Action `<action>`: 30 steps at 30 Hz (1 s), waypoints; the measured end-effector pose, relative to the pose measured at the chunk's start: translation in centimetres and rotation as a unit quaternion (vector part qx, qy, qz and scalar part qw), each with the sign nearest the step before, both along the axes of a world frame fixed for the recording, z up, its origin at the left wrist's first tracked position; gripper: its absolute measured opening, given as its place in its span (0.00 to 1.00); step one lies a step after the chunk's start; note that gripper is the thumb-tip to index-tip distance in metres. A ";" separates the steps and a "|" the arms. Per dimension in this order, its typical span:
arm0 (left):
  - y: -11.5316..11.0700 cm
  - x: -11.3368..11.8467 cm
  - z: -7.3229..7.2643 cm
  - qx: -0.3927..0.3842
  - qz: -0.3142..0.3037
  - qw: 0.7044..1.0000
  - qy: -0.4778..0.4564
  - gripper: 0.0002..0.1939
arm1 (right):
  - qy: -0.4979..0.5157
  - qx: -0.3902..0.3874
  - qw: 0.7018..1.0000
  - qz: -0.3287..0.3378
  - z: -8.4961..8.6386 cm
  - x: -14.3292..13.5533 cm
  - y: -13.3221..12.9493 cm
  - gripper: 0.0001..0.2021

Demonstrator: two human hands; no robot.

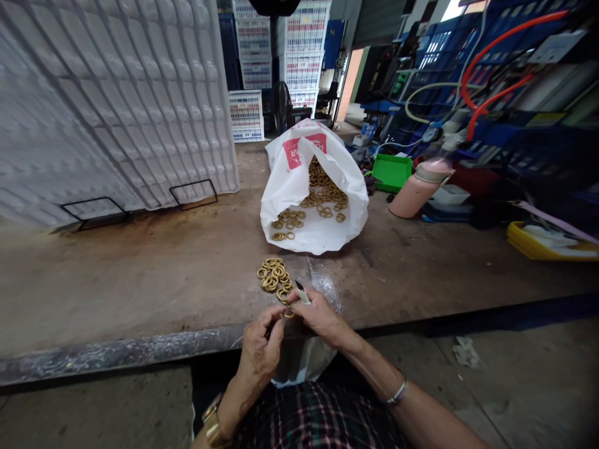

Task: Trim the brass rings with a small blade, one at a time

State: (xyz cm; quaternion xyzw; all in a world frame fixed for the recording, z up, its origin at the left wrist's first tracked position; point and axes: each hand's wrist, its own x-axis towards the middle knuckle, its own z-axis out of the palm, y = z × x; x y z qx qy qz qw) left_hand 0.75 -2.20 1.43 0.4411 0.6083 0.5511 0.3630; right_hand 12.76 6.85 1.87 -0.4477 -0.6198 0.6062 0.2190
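Observation:
My left hand (261, 346) is closed, thumb and fingers pinched at a brass-coloured ring (289, 314) by the table's front edge. My right hand (322, 319) meets it there, its fingertips close to the same ring. Held in the right hand is a small knife (303, 294) with a pale handle and a dark tip pointing up and away. Just beyond the hands lies a loose pile of brass rings (274, 274). Behind the pile, a white plastic bag (322, 240) lies on its side with its mouth towards me, many more rings (322, 187) inside.
The brown table (140, 280) has a worn front edge. White moulded trays (154, 93) stand at left on black wire supports (194, 194). A pink bottle (416, 190), a green tray (392, 173) and a yellow tray (538, 243) are at right. Stacked crates (302, 62) rise behind.

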 end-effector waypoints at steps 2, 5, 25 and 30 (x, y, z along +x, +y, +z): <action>0.0 -0.1 0.1 0.001 -0.017 1.000 0.011 0.08 | 0.011 -0.041 0.999 0.008 0.2 0.0 -0.3 0.05; -0.1 0.0 0.2 -0.018 -0.023 0.999 0.013 0.07 | 0.023 -0.045 0.999 0.019 0.3 0.0 -0.6 0.04; -0.7 0.6 -0.1 -0.122 -0.060 0.948 -0.286 0.14 | -0.026 0.117 0.992 0.036 -0.9 -0.4 -0.8 0.12; -0.6 0.5 0.1 -0.125 -0.025 0.962 -0.242 0.16 | -0.157 0.295 0.936 0.111 -1.2 0.5 -1.5 0.08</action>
